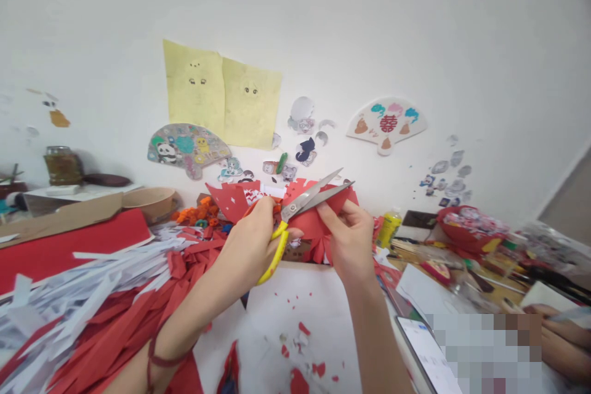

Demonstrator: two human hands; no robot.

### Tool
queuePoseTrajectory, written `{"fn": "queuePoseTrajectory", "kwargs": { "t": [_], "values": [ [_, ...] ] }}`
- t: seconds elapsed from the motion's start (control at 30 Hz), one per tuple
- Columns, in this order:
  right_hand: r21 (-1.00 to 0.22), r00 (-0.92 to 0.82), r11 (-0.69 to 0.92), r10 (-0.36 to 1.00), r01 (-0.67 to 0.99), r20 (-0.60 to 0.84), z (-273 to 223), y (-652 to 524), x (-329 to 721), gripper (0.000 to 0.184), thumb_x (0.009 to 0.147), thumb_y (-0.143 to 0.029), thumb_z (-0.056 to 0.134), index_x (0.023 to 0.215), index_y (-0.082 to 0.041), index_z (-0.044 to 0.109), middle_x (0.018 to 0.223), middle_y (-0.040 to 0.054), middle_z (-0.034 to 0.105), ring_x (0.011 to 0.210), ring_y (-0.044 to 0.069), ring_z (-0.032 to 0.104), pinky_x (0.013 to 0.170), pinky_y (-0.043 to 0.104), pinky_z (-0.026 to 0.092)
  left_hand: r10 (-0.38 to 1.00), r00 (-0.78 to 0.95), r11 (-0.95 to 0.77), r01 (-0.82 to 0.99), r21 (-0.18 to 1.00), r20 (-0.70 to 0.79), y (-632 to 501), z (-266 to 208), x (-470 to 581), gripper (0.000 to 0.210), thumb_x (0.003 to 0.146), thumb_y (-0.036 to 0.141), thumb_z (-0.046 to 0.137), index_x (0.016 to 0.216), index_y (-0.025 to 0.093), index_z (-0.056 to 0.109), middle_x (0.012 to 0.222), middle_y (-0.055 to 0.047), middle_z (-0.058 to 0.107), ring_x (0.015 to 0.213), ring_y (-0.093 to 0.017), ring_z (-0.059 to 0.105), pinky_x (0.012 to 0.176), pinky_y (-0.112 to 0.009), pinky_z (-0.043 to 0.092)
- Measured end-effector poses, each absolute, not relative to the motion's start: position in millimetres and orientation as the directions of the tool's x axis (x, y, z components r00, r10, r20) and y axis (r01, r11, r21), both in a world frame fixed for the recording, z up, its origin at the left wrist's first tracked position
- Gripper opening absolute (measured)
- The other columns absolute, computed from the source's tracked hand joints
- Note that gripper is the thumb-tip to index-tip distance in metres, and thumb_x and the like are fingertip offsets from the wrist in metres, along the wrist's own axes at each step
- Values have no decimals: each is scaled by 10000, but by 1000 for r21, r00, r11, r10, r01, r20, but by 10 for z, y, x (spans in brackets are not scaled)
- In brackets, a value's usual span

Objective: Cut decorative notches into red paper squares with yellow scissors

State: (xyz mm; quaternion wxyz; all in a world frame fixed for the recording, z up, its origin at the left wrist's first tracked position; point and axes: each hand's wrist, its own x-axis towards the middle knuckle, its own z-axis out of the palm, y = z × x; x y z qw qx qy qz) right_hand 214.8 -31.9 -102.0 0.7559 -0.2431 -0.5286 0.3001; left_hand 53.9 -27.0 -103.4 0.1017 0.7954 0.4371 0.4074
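My left hand (252,243) is closed on a pair of scissors (279,249) with yellow handles. Their metal blades are parted and point up to the right, across the front of a piece of red paper (307,223). From the right, my right hand (353,234) pinches this paper, its fingertips close to the lower blade. Whether the paper lies between the blades I cannot tell. Behind my left hand is more red paper (228,200) with small cut-out shapes. Small red scraps (299,381) are scattered on the white sheet (265,320) below my hands.
White paper strips (69,311) and red strips (115,326) are heaped at left. Orange pieces (198,214) lie behind them. A phone (422,351) and a yellow bottle (389,228) stand or lie at right. Another person's hand (561,323) shows at the right edge.
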Motion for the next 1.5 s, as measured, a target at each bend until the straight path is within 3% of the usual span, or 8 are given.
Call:
{"fn": "queuePoseTrajectory", "kwargs": {
  "t": [0.5,0.8,1.5],
  "values": [
    [-692,271,702,708,-169,652,-1008,-333,2153,182,736,-287,762,880,-179,739,645,-16,640,639,132,592,546,223,467,769,308,-611,613,502,560,-278,-1022,531,192,883,365,444,999,213,431,789,-45,598,754,-239,659,594,-282,429],
    [-727,244,675,731,-121,638,-975,-403,2180,196,741,-312,751,880,-174,732,735,7,694,664,162,627,627,282,535,795,300,-578,638,509,527,-317,-966,526,180,873,385,469,941,225,420,754,-40,601,745,-242,659,564,-274,418],
    [-708,211,706,696,-28,686,-918,-506,2247,152,757,-282,738,885,-203,754,840,9,735,759,175,672,685,278,570,780,322,-588,671,452,536,-362,-944,504,167,885,390,444,892,230,397,724,-30,569,762,-251,662,556,-278,417]
  ]
}}
